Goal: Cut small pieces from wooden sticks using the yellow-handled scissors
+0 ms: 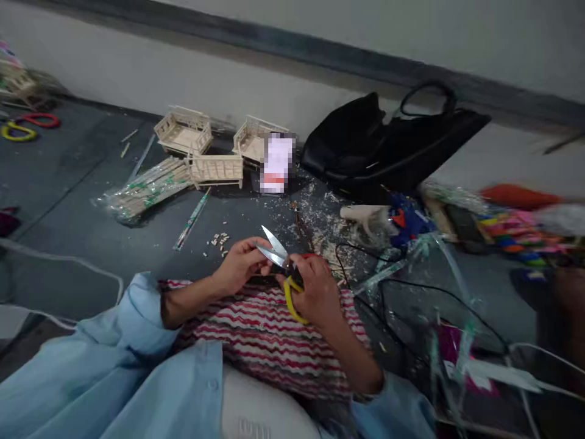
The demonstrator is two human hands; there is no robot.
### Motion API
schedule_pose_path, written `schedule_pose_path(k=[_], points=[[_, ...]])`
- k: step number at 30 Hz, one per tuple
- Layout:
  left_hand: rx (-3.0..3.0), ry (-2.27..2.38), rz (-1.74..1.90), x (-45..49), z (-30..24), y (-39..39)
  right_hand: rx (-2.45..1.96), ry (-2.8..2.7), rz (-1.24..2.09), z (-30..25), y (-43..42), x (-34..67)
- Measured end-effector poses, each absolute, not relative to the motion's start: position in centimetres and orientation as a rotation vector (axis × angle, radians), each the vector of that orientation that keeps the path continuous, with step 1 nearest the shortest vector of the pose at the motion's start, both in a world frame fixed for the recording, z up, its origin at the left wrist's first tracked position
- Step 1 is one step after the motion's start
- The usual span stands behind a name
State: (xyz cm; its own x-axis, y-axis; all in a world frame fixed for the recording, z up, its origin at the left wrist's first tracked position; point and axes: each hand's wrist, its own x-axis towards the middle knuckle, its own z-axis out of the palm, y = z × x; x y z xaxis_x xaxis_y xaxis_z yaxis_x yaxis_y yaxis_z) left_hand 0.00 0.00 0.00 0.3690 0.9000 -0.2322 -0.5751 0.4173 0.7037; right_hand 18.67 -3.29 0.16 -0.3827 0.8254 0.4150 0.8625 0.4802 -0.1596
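Observation:
My right hand [315, 291] is closed around yellow-handled scissors [280, 263], whose blades stand apart and point up and left. My left hand [240, 263] is pinched at the blades, holding something too small to make out. Both hands hover over a red-and-white striped cloth [269, 341] on my lap. Small wooden bits [219, 239] lie on the dark floor just beyond my left hand.
Three little stick-built furniture models [201, 146] stand near the wall, beside a packet of sticks [141, 190]. A black bag [388, 146] lies at the back right. A glue gun [393, 221], black cables, plastic wrappers and coloured sticks [521, 235] crowd the right side.

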Motion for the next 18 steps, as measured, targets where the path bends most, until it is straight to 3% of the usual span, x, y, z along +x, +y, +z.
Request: schedule_pose_path(k=[18], points=[[0.648, 0.636, 0.973, -0.31, 0.57, 0.22, -1.434, -2.304, -0.095, 0.27, -3.22, 18.70]])
